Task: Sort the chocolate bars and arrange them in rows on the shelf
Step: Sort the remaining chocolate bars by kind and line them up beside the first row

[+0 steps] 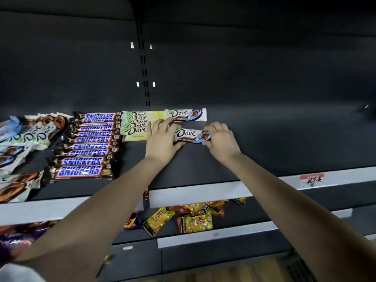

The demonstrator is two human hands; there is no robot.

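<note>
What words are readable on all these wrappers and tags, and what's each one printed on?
"SNICKERS": the row of brown bars.
"Dove": green-yellow bars, back white bar, held bar, left pile.
Red shelf tag: print blurred, unreadable.
Yellow packets on the lower shelf: too blurred to read.

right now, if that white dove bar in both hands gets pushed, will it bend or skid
Probably stiff: the white Dove bar spans straight between left hand and right hand. Its glossy wrapper likely slides on the shelf. Flat, so unlikely to roll.
</note>
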